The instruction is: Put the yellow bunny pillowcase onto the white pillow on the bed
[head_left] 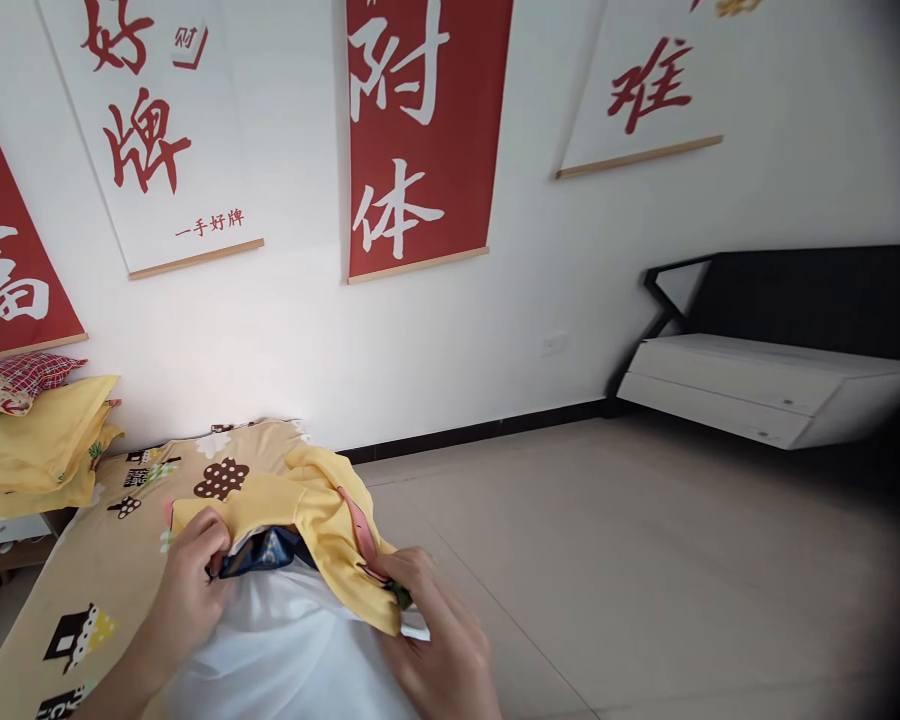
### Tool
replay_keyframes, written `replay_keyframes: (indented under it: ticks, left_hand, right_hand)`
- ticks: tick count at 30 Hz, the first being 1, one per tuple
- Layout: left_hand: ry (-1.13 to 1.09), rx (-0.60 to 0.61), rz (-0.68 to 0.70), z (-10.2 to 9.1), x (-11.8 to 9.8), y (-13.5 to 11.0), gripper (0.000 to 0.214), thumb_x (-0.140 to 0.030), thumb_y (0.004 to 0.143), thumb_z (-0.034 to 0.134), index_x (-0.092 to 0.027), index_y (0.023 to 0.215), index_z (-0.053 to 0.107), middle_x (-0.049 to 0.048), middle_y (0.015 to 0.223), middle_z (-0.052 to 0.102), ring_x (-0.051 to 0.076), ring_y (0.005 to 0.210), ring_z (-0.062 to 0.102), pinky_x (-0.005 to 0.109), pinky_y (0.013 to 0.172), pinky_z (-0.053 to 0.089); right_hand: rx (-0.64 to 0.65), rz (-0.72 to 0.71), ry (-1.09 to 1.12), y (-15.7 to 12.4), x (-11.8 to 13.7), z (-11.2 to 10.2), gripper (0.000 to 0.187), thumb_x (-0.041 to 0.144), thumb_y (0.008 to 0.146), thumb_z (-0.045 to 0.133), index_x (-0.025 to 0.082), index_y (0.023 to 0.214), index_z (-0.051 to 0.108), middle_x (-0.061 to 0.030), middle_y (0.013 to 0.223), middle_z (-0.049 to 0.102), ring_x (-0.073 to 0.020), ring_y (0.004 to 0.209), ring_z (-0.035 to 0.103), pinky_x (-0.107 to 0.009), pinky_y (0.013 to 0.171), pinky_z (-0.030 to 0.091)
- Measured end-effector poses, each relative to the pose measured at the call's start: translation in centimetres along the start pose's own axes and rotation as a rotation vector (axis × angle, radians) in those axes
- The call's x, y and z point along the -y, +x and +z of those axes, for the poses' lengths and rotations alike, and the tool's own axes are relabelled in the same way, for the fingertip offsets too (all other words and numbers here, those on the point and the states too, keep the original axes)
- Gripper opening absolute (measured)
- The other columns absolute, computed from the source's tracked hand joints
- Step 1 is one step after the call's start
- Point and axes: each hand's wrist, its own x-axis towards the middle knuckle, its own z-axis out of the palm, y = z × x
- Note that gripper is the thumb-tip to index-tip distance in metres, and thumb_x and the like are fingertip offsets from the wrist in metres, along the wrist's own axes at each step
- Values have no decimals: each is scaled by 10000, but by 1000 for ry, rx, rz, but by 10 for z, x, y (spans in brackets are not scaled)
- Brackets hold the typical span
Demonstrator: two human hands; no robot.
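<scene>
1. The yellow pillowcase point(322, 510), soft creased cloth with pink print, is between the left hand point(191, 580) and the right hand point(442, 630), touching smooth white fabric point(289, 655).
2. Fingers of both hands are clamped on its edges.

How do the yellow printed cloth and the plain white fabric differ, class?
The yellow printed cloth bears a pink print; the plain white fabric shows no pattern. The yellow cloth is bunched in folds; the white fabric spreads out, nearer the camera. Both look soft.
</scene>
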Motion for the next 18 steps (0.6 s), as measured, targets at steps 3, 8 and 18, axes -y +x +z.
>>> replay_keyframes:
  ticks: [3, 8, 18]
  left_hand:
    - [-94, 46, 17, -1, -1, -6, 275, -133, 829, 526, -191, 650, 326, -30, 624, 376, 99, 571, 357, 212, 516, 269]
    - [-383, 175, -186, -15, 3, -2, 151, -338, 899, 530, -197, 846, 528, 16, 774, 496, 134, 690, 479, 235, 600, 405]
    - [203, 144, -173, 1, 10, -1, 160, -140, 755, 507, -202, 890, 567, 38, 839, 660, 199, 782, 636, 306, 668, 504]
  right_hand:
    - [-5, 27, -21, -4, -3, -5, 268, 23, 805, 455, 228, 959, 534, 0, 749, 590, -128, 642, 574, -231, 561, 467]
    - [15, 69, -37, -6, -8, -16, 280, 28, 802, 442, 234, 974, 522, -6, 753, 570, -138, 633, 569, -233, 534, 460]
    - [86, 37, 14, -8, -8, -10, 257, 105, 851, 503, 219, 1078, 537, -45, 864, 637, -166, 732, 599, -271, 607, 490]
